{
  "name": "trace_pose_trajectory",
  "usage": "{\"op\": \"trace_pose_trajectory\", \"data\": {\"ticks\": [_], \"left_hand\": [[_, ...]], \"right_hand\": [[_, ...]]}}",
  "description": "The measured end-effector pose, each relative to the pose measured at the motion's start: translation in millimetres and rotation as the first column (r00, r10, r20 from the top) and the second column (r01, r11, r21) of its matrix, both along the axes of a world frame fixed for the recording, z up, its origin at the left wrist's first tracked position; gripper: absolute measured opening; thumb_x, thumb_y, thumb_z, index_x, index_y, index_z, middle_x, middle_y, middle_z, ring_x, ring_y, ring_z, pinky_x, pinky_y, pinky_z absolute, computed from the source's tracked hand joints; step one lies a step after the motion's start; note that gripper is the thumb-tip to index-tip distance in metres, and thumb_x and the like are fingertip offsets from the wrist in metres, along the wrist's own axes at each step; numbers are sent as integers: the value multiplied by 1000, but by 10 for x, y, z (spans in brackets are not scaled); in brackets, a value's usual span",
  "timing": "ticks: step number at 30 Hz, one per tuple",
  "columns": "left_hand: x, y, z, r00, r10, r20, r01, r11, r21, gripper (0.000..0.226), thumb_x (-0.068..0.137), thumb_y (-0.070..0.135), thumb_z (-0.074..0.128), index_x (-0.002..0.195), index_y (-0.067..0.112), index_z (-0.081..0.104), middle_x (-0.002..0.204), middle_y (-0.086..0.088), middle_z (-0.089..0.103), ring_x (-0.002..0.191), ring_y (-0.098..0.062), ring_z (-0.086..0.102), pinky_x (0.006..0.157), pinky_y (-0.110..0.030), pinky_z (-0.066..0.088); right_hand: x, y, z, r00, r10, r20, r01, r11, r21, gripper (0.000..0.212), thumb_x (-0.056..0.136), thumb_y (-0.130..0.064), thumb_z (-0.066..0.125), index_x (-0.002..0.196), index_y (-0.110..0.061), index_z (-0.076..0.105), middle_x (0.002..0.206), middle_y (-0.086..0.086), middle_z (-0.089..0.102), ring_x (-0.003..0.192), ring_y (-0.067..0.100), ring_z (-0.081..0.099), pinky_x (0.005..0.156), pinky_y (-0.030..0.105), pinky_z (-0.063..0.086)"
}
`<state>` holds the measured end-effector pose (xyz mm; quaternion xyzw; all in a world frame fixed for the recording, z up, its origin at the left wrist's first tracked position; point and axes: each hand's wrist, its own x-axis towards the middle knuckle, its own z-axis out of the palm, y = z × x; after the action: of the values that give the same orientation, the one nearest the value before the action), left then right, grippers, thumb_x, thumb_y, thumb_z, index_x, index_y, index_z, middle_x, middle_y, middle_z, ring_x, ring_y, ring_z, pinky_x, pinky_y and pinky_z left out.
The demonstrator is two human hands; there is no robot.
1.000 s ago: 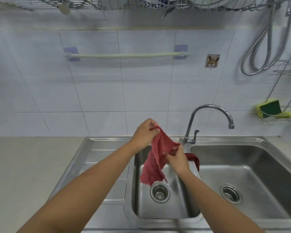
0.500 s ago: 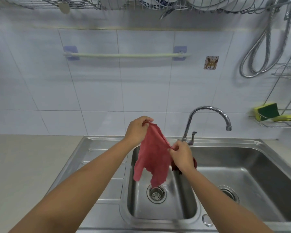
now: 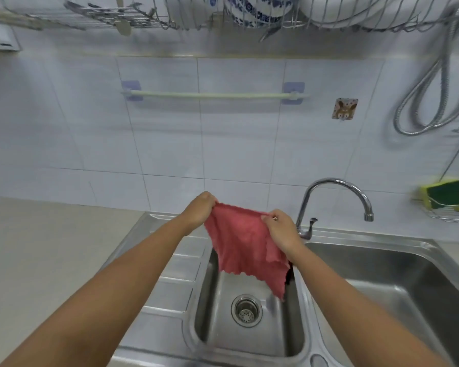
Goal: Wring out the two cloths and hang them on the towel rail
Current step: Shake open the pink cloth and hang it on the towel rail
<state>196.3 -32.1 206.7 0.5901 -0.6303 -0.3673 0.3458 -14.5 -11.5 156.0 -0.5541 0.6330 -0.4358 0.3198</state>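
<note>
A pink-red cloth (image 3: 243,245) hangs spread out above the small left basin of the steel sink (image 3: 204,300). My left hand (image 3: 199,211) pinches its upper left corner and my right hand (image 3: 278,229) pinches its upper right edge. Only a dark sliver of the second cloth (image 3: 289,275) shows on the divider between the basins, behind my right wrist and the pink-red cloth. The pale green towel rail (image 3: 215,95) is on the tiled wall above, bare, held by two lilac brackets.
A chrome tap (image 3: 334,192) curves over the divider to the right of my hands. The large right basin (image 3: 398,284) lies beyond it. A wire dish rack (image 3: 249,14) with bowls hangs overhead. A sponge (image 3: 445,193) sits in a wire basket at right, under a coiled hose (image 3: 421,102).
The bunched cloth has been opened out flat between my hands and lifted higher above the basin. The view has tilted up toward the wall.
</note>
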Motion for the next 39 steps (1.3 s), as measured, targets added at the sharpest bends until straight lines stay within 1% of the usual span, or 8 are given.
{"op": "trace_pose_trajectory", "data": {"ticks": [4, 8, 11, 15, 21, 26, 33, 39], "left_hand": [[70, 114, -15, 993, -85, 85, 82, 996, 43, 13, 85, 11, 50, 99, 12, 51, 87, 2, 55, 75, -13, 49, 63, -26, 38], [214, 152, -93, 927, 3, 375, 44, 992, -117, 20, 80, 5, 52, 97, 14, 55, 91, -2, 61, 82, -21, 59, 67, -32, 49], [386, 186, -191, 845, 126, 520, 0, 972, -235, 18, 81, 4, 51, 90, 12, 64, 95, -10, 63, 91, -28, 60, 77, -34, 49], [624, 291, -286, 786, 188, 589, -51, 969, -242, 22, 78, 2, 54, 88, 11, 71, 94, -8, 69, 92, -27, 63, 77, -32, 49], [920, 389, -310, 726, 244, 643, -118, 965, -233, 28, 75, 6, 55, 89, 22, 73, 95, -3, 74, 94, -27, 66, 77, -31, 52], [1176, 416, -254, 732, 319, 603, -180, 943, -280, 37, 79, 4, 51, 103, 20, 74, 107, -3, 73, 103, -27, 65, 84, -32, 51], [1705, 405, -20, 754, 387, 531, -252, 917, -310, 31, 78, 7, 53, 90, 24, 75, 91, 2, 75, 86, -21, 67, 70, -26, 48], [2200, 432, 101, 805, 303, 511, -157, 938, -310, 36, 81, 0, 54, 100, 20, 77, 76, 4, 70, 70, -11, 61, 68, -22, 44]], "right_hand": [[78, -66, 152, 988, 151, 41, -153, 987, 43, 38, 88, -43, 56, 71, -9, 61, 72, 6, 60, 69, 21, 56, 71, 39, 47], [78, -20, 243, 899, 396, -189, -384, 918, 97, 49, 69, -59, 71, 82, -12, 69, 84, 4, 72, 77, 20, 67, 72, 34, 51], [89, 31, 231, 726, 526, -442, -490, 848, 203, 33, 73, -37, 77, 95, -14, 69, 98, 5, 70, 86, 22, 63, 73, 31, 46], [141, 59, 199, 550, 513, -659, -475, 841, 258, 24, 80, -11, 65, 103, -8, 70, 107, 13, 69, 97, 28, 62, 70, 24, 35], [329, -38, 249, 589, 472, -656, -417, 873, 255, 26, 79, -1, 44, 84, -7, 69, 97, 19, 70, 91, 33, 64, 66, 26, 39], [611, -167, 587, 678, 525, -514, -489, 845, 217, 8, 83, -14, 61, 80, -11, 68, 77, 6, 64, 72, 21, 58, 55, 25, 39], [994, -317, 949, 453, 675, -583, -569, 722, 394, 32, 79, 2, 58, 58, -23, 56, 63, -5, 54, 60, 11, 50, 53, 23, 38], [1342, -516, 840, 633, 537, -557, -562, 814, 147, 10, 84, -6, 63, 85, -6, 72, 81, 5, 68, 73, 18, 61, 71, 31, 51]]}}
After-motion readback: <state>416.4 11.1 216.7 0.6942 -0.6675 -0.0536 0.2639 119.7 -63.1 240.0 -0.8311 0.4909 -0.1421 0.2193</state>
